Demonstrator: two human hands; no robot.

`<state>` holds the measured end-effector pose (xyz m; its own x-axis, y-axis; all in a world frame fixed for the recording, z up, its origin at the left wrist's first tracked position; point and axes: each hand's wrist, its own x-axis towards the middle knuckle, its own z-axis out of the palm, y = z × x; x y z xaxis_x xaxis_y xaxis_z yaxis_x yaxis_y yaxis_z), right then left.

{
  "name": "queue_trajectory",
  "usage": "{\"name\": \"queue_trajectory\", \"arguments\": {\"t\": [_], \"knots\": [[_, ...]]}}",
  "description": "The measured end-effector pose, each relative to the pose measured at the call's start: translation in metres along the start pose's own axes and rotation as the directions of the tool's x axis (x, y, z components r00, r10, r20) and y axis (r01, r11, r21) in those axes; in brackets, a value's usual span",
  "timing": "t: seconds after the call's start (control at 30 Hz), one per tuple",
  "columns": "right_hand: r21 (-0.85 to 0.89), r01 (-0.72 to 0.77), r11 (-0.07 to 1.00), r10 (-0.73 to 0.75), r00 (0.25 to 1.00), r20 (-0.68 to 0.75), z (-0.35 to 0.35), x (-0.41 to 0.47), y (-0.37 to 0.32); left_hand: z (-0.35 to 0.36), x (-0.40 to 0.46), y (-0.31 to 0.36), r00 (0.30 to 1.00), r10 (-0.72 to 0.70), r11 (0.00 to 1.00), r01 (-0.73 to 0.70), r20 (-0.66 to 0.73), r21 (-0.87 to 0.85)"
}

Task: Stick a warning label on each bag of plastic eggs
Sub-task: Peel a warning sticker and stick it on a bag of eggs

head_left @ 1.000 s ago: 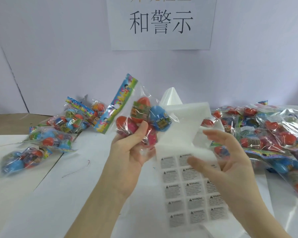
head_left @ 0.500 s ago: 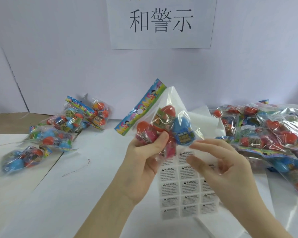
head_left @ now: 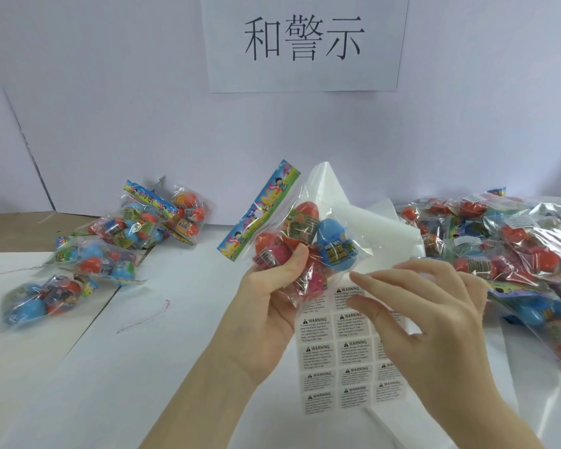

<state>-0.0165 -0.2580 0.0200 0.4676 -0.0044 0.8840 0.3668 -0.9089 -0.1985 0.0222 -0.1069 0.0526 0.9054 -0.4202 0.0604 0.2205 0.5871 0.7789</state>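
While a bag (head_left: 300,234) of plastic eggs is gripped in the left hand (head_left: 274,294), with thumb and fingers curled round its lower end, it is held up above a white counter (head_left: 117,377). Red, pink and blue eggs are seen through the clear plastic, and a bright printed header strip is tilted up to the left. The right hand (head_left: 434,322) is held just right of the bag, fingers loosely spread and reaching toward its lower corner; whether a label is pinched at the fingertips cannot be told. A sheet (head_left: 344,351) of grey warning labels is laid on the counter beneath both hands. A few bags (head_left: 133,236) are lying at the left, and a large heap (head_left: 512,247) is piled at the right. A sign (head_left: 305,40) with Chinese characters is fixed to the wall behind.
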Motion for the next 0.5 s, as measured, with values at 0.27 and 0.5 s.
{"name": "queue_trajectory", "arguments": {"t": [0.27, 0.5], "knots": [[-0.046, 0.034, 0.998, -0.034, 0.999, 0.004, 0.0005, 0.0001, -0.0001, -0.0045, 0.0022, -0.0032, 0.996, -0.091, 0.996, 0.091, -0.003, 0.02], [-0.079, 0.101, 0.992, -0.106, 0.992, -0.067, 0.001, -0.0016, 0.0026, -0.0042, 0.004, -0.0049, 0.995, -0.102, 0.987, 0.099, -0.016, -0.125]]}}
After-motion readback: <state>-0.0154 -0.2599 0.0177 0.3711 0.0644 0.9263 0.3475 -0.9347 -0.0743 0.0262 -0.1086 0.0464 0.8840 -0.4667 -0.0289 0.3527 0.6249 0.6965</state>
